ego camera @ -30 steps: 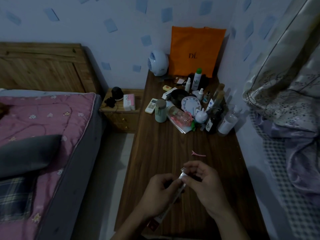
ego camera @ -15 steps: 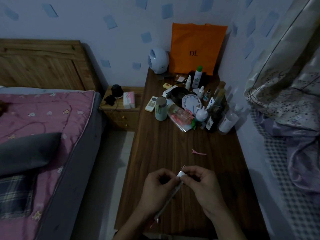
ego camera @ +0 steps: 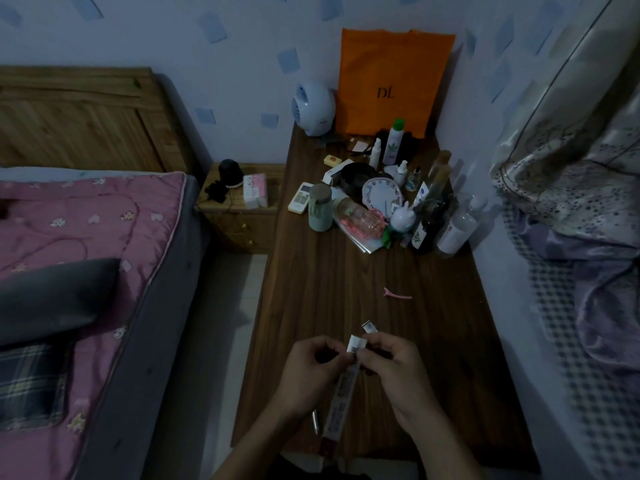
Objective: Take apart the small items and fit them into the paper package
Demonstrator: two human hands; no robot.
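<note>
Lower centre of frame, above the counter point(ego camera: 346, 271): I see left hand point(ego camera: 308, 372) and right hand point(ego camera: 394, 368) pinching the slim carton point(ego camera: 341, 396)'s opened end flap; probably light, crushable card, best held by its edges.

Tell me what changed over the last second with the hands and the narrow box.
The end flaps of the narrow box have come open at its far end, standing up between the fingers. The left hand and right hand still grip the box over the wooden table. The pink hair clip and the bottles behind it have not moved.
</note>
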